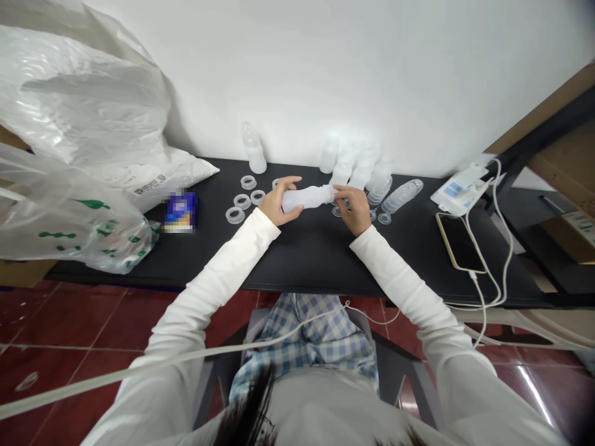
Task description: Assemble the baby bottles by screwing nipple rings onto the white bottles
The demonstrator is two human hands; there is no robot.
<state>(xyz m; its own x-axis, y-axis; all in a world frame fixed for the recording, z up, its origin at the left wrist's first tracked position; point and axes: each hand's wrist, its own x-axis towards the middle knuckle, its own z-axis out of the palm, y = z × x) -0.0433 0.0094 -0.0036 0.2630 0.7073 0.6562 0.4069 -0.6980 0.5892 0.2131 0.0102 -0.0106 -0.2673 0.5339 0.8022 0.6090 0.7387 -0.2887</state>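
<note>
A frosted white baby bottle [302, 199] lies sideways in the air above the black table, its neck toward the right. My left hand [280, 204] is wrapped round the bottle's base end, thumb along the near side. At the other end, the fingers of my right hand [354, 207] pinch the bottle's neck; whether a small part sits there is hidden by them. Several translucent screw rings [235, 215] lie left of my left hand. Small clear round parts [384, 218] lie beside and partly behind my right hand.
Frosted bottles [344, 166] and stacked clear caps [403, 195] stand or lie at the back right; a capped bottle [255, 152] stands back left. Plastic bags [83, 105] and a blue packet [181, 212] are left. A phone [460, 243], power strip [465, 189] and cables are right.
</note>
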